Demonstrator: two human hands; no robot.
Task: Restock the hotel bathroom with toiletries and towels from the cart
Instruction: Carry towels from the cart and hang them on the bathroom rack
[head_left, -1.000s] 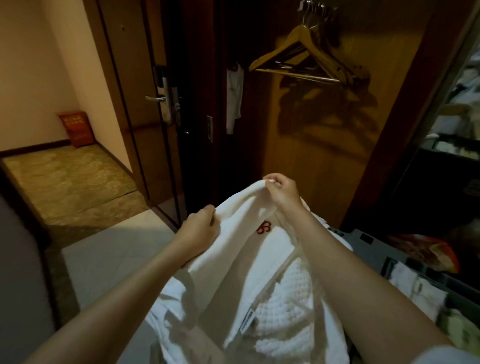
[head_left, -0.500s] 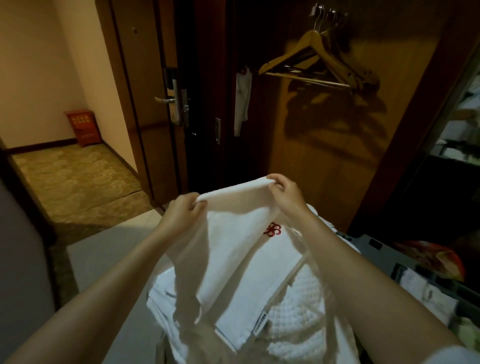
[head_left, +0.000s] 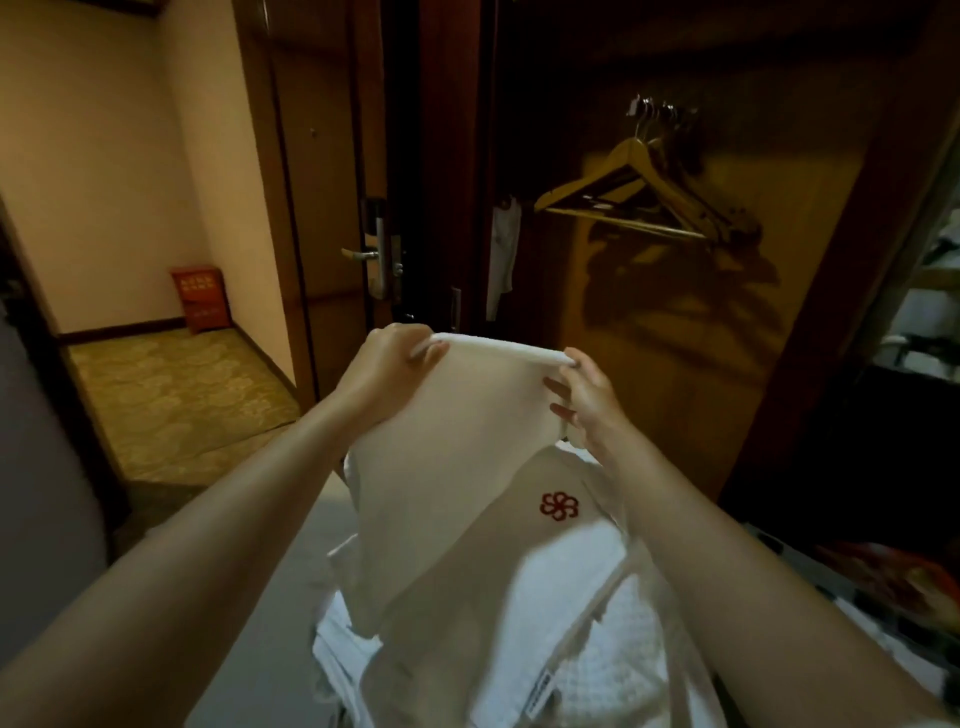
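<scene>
White towel (head_left: 457, 441) held stretched above the linen stack (head_left: 571, 597), our left hand (head_left: 384, 371) and right hand (head_left: 587, 402) each pinching a top corner. We're picking towels; next it likely needs folding, then carrying to the bathroom.

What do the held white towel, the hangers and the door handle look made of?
The white folded towel looks like soft matte cloth, probably cotton; it drapes and creases. The pale triangular hangers look like varnished wood, going by their yellow sheen, with thin metal hooks. The silver lever door handle looks like satin metal, judging by its dull gleam.
</scene>
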